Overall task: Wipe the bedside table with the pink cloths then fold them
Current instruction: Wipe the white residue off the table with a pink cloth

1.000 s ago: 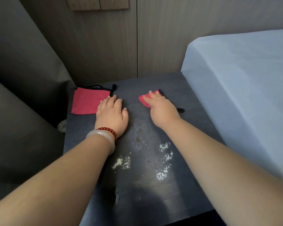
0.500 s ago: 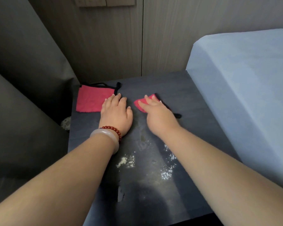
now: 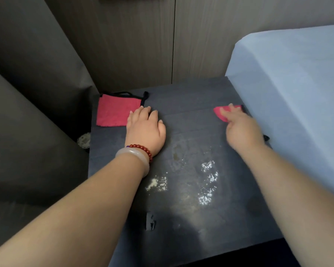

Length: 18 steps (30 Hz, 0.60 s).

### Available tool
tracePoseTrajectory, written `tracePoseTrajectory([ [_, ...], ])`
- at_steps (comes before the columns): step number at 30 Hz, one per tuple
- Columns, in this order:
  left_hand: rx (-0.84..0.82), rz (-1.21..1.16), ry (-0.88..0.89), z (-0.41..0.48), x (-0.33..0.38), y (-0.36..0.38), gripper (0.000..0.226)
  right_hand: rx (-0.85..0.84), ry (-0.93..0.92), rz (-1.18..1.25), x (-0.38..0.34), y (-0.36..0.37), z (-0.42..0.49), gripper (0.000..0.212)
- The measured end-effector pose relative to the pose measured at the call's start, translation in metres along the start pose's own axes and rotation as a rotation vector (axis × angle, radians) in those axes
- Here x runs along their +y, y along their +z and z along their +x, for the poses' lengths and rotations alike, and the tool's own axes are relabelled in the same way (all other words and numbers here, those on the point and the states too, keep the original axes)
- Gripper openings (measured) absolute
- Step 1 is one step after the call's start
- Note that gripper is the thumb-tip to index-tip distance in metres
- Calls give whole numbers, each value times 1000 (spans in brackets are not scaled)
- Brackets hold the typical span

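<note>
The dark bedside table [image 3: 191, 105] fills the middle of the head view. A pink cloth with black trim [image 3: 114, 110] lies flat at its back left corner. My left hand [image 3: 145, 130] rests flat on the tabletop, fingers spread, fingertips touching that cloth's right edge. My right hand [image 3: 241, 130] presses a second pink cloth [image 3: 223, 112] against the table near its right edge, beside the bed; most of that cloth is hidden under the hand and blurred. White and yellowish powder [image 3: 208, 182] is scattered on the table's front half.
A pale blue bed [image 3: 297, 93] rises along the table's right side. A wood-panelled wall [image 3: 143, 45] stands behind. Dark grey fabric [image 3: 27, 93] hangs to the left. A small round object [image 3: 84, 140] sits in the gap left of the table.
My right hand has slid the pink cloth rightward across the table, from near my left hand to the bed side. My left hand stays in place.
</note>
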<state>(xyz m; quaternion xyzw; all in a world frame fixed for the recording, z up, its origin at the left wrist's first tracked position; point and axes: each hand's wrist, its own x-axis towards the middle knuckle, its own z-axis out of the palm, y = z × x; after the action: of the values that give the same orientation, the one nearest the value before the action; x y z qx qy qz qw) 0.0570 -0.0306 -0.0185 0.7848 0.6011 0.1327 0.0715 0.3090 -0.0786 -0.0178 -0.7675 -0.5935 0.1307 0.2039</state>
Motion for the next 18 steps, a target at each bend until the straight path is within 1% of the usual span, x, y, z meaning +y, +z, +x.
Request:
tracePoseTrajectory([
  [1, 6, 18, 3, -2, 0, 0, 47, 14, 75, -16, -2, 0, 1, 62],
  [2, 10, 39, 3, -2, 1, 0, 48, 8, 79, -14, -16, 5, -2, 63],
  [3, 6, 62, 4, -3, 1, 0, 49, -9, 20, 13, -35, 15, -10, 63],
  [5, -23, 76, 0, -6, 1, -1, 51, -59, -178, 69, -66, 35, -34, 61],
  [6, -44, 62, -9, -8, 1, -2, 51, -91, -252, 86, -70, 41, -43, 60],
  [7, -58, 43, -16, -12, 1, -3, 51, -113, -280, 94, -65, 42, -47, 60],
  [8, -56, 25, -15, -17, 0, -4, 50, -120, -256, 106, -55, 34, -46, 61],
  [9, -43, 10, -8, -23, -1, -4, 49, -95, -192, 106, -41, 23, -42, 62],
  [12, -40, -8, 21, -39, -6, -4, 48, 102, 138, 72, -1, -10, -37, 57],
  [13, -48, -14, 25, -41, -7, -3, 48, 145, 205, 80, -1, -12, -41, 56],
  [14, -54, -25, 25, -42, -7, -3, 48, 150, 213, 99, -11, -9, -47, 56],
  [15, -52, -38, 23, -42, -7, -3, 48, 123, 152, 133, -28, -1, -54, 58],
  [18, -37, -46, 22, -42, -5, -4, 48, -64, -179, 177, -71, 34, -85, 57],
])
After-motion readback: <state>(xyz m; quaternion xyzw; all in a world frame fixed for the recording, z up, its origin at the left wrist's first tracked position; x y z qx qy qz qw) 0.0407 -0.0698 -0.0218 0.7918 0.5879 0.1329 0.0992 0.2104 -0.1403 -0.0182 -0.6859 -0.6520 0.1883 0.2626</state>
